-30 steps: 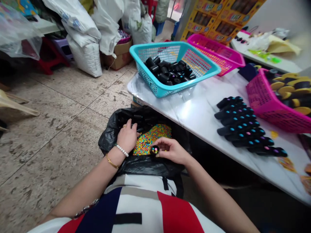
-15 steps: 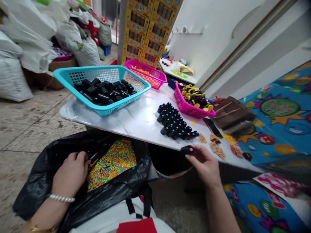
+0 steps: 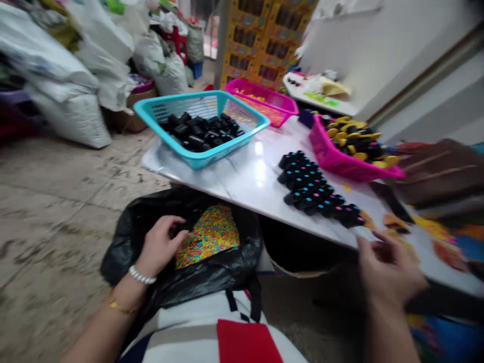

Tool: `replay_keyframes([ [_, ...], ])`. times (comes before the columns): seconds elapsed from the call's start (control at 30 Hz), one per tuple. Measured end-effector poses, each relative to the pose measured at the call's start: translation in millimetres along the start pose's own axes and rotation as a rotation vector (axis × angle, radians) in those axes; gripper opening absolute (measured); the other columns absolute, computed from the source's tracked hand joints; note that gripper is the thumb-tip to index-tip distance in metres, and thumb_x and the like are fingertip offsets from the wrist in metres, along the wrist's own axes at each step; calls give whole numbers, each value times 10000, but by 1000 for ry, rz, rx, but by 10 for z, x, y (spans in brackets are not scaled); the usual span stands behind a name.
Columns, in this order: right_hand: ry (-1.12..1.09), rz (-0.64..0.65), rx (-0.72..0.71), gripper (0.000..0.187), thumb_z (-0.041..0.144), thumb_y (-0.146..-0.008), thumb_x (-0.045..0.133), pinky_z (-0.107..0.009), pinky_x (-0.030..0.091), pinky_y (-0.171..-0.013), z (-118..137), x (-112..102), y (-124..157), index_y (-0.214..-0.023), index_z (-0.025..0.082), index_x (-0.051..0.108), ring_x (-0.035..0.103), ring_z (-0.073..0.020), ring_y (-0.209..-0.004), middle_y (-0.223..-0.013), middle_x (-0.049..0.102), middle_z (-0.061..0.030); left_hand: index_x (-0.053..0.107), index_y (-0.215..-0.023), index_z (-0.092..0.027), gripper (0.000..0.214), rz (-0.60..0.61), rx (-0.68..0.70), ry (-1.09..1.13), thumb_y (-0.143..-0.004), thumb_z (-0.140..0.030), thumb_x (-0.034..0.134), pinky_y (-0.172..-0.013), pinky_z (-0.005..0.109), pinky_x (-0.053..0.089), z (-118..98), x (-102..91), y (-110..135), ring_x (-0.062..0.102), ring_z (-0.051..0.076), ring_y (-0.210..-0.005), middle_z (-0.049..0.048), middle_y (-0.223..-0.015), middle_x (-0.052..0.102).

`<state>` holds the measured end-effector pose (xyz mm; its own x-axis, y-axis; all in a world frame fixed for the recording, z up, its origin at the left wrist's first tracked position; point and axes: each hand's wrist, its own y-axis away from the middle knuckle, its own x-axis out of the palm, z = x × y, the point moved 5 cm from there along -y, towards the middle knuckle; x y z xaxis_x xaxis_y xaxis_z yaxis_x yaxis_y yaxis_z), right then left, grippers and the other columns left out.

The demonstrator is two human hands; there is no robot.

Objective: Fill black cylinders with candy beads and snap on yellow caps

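Observation:
My left hand (image 3: 161, 244) is inside a black plastic bag (image 3: 130, 222), its thumb and fingers closed around a small black cylinder (image 3: 177, 229). Beside it in the bag lies a heap of tiny multicoloured beads (image 3: 214, 234). At the table's front edge, my right hand (image 3: 391, 269) is blurred, thumb and forefinger apart with nothing visible gripped. It is just short of the near end of a block of black cylinders (image 3: 312, 184) standing in rows. Their tops show blue or pink dots.
A turquoise basket (image 3: 196, 160) of black cylinders stands on the white table (image 3: 242, 176). Behind it is a pink basket (image 3: 280, 103); another pink basket (image 3: 336, 161) holds black and yellow pieces. White sacks (image 3: 75, 106) fill the left background, stacked yellow boxes (image 3: 260, 45) the back.
My right hand has moved rightward to the end of the rows and no longer visibly holds its black cylinder. My left hand has lifted slightly with a cylinder. The camera view has shifted left.

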<state>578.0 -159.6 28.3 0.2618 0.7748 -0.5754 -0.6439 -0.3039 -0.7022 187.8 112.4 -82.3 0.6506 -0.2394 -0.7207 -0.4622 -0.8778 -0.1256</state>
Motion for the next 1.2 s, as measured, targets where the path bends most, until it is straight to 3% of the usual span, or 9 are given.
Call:
replay_keyframes([
  [0.1,-157,107,-126,269,309,-783,670,-329,498,-702,628,138,346,-1014,176,703,609,-187,-678,-818,680,-68,632,-966,-199,246,156,0,162,-787,-364,604,-639,259,455,-100,78,10,554,140,-674,9,-795,603],
  [0.2,-466,751,-340,295,294,-812,646,-296,531,-734,1469,692,882,-1099,225,646,660,-190,-819,-1026,693,-62,630,-935,-174,285,271,-68,332,-739,-375,677,-597,237,446,-160,199,32,552,126,-641,-7,-722,609],
  [0.27,-595,1057,-455,412,274,-819,638,-322,523,-845,1919,1040,1234,-1222,221,574,654,-207,-959,-1170,655,-81,623,-900,-164,302,305,-110,422,-706,-377,713,-590,232,452,-169,263,53,565,124,-638,-10,-705,620],
  [0.43,-690,1413,-657,297,172,-813,611,-332,487,-868,2381,1679,1678,-1108,202,622,645,-205,-994,-1095,688,-71,614,-863,-162,293,230,-173,494,-690,-367,732,-639,248,499,-40,237,86,617,137,-678,8,-745,660],
  [0.57,-477,1486,-630,331,260,-775,676,-279,468,-670,2396,1973,1735,-1080,158,600,646,-181,-738,-834,697,-48,619,-917,-157,261,-23,-239,449,-773,-371,656,-679,256,513,117,16,72,637,143,-729,36,-819,677],
  [0.67,-382,1516,-603,465,380,-824,635,-257,420,-571,2409,1994,1752,-1201,128,532,598,-166,-581,-641,643,-6,628,-906,-160,237,-91,-244,377,-810,-377,619,-670,254,506,177,-78,48,629,140,-711,31,-812,674],
  [0.8,-420,1600,-875,460,286,-863,593,-254,449,-646,2479,1844,1791,-1306,200,500,623,-160,-678,-768,668,-23,632,-938,-150,239,-143,-187,79,-831,-363,609,-822,319,494,218,-111,8,609,186,-852,67,-911,649],
  [0.97,-353,1369,-1323,393,154,-850,564,-369,446,-887,2546,1818,1831,-1208,308,611,514,-246,-1119,-1333,511,-80,621,-1044,-129,291,2,-185,-312,-815,-308,629,-884,363,471,219,25,-20,537,253,-1016,129,-1078,539],
  [1.2,-250,1358,-1430,262,185,-924,467,-319,464,-805,2675,1857,2141,-1147,127,592,564,-221,-938,-994,620,-127,622,-1004,-120,201,74,-216,-449,-849,-231,559,-820,334,495,218,92,18,529,250,-978,122,-1031,504],
])
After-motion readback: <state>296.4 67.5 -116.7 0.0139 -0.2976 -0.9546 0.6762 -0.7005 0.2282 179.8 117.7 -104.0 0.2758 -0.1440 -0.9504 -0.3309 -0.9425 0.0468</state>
